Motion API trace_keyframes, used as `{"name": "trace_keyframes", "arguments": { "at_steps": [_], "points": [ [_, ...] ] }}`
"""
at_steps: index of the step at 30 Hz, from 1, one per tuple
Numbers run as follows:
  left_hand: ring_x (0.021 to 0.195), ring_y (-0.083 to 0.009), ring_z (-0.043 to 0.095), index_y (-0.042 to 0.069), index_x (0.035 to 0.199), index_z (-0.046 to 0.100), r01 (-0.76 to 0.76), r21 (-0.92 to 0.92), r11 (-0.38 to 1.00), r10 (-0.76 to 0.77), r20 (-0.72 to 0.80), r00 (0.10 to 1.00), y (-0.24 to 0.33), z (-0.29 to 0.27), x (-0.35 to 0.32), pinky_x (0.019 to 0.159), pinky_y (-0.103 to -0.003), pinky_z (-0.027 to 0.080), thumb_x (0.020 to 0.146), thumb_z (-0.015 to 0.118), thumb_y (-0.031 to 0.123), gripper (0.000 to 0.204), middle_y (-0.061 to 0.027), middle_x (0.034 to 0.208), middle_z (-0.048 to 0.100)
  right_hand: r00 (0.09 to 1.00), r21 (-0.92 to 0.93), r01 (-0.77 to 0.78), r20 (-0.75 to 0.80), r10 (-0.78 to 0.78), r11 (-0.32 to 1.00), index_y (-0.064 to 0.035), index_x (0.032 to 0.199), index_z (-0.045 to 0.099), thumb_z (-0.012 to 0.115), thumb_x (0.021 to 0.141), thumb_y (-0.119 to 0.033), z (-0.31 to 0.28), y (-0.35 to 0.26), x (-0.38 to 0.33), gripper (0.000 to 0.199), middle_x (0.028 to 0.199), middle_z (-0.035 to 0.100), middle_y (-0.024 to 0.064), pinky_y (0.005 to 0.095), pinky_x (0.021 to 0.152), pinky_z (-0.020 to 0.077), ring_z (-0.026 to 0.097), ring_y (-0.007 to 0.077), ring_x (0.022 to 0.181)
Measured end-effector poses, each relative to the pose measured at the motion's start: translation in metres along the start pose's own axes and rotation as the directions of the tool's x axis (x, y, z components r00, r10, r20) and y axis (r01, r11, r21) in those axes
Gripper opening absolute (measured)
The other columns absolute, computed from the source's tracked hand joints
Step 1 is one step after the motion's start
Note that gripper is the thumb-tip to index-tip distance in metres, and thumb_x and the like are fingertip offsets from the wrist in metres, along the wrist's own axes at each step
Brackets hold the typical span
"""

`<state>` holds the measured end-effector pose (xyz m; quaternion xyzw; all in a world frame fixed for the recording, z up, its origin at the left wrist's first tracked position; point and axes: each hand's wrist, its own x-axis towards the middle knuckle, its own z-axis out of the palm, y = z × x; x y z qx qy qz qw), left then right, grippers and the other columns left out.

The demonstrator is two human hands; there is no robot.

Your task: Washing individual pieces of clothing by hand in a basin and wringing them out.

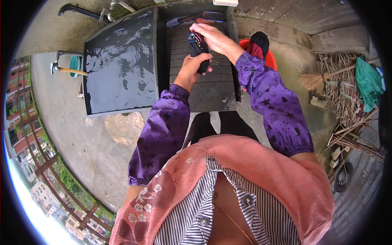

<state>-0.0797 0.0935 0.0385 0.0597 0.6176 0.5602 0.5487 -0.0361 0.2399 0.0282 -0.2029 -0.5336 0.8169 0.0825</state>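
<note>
A bunched black cloth (pixel 197 51) with pink, blue and yellow streaks is held over a ridged grey washboard slab (pixel 210 96). My left hand (pixel 191 69) wraps its lower end, fingers closed round it. Higher up, my right hand (pixel 217 39) grips the upper end, the wrist bent inward. A short dark tail of the cloth hangs between the two hands; its exact kind I cannot tell. Purple patterned sleeve covers (pixel 162 130) reach over both forearms.
Left of the slab is a water-filled dark basin (pixel 122 65). Brushes (pixel 204 17) lie at the slab's far end. A red tub (pixel 269 61) with dark and red cloth stands to the right. Beyond it are a straw broom (pixel 312 81) and bundled sticks (pixel 341 90).
</note>
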Motion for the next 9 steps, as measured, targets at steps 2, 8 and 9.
{"name": "trace_keyframes", "arguments": {
  "at_steps": [2, 8, 9],
  "points": [
    [0.059, -0.0228, 0.059, 0.001, 0.098, 0.054, 0.104, -0.203, 0.974, -0.025, 0.362, 0.932, 0.009, -0.005, -0.020, 0.047, -0.030, 0.042, 0.082, 0.060, 0.026, 0.031, -0.0106, 0.078, 0.060, 0.995, 0.153, -0.080, 0.079, 0.068, 0.985, -0.0061, 0.124, 0.046, 0.050, 0.088, -0.052, -0.004, -0.002, -0.018, 0.058, 0.116, 0.051, 0.0098, 0.0336, 0.089, 0.0422, 0.051, 0.0174, 0.103],
    [0.045, -0.0252, 0.052, -0.001, 0.102, 0.050, 0.274, -0.485, 0.831, 0.082, 0.593, 0.801, -0.010, -0.005, -0.055, 0.040, -0.033, 0.042, 0.081, 0.055, 0.040, 0.046, -0.0121, 0.073, 0.057, 0.913, 0.447, -0.027, 0.375, -0.160, 0.894, -0.0085, 0.134, 0.035, 0.038, 0.087, -0.063, 0.047, 0.000, -0.042, 0.072, 0.130, 0.043, 0.0186, 0.0498, 0.093, 0.0426, 0.051, 0.0415, 0.110],
    [0.045, -0.0257, 0.053, -0.001, 0.103, 0.049, 0.258, -0.513, 0.818, 0.098, 0.568, 0.817, -0.013, -0.006, -0.062, 0.041, -0.033, 0.044, 0.081, 0.055, 0.041, 0.048, -0.0123, 0.073, 0.057, 0.885, 0.354, -0.013, 0.440, -0.155, 0.935, -0.0096, 0.136, 0.032, 0.042, 0.087, -0.060, 0.043, -0.003, -0.046, 0.071, 0.136, 0.038, 0.0201, 0.0510, 0.094, 0.0417, 0.051, 0.0402, 0.111]
  ]
}}
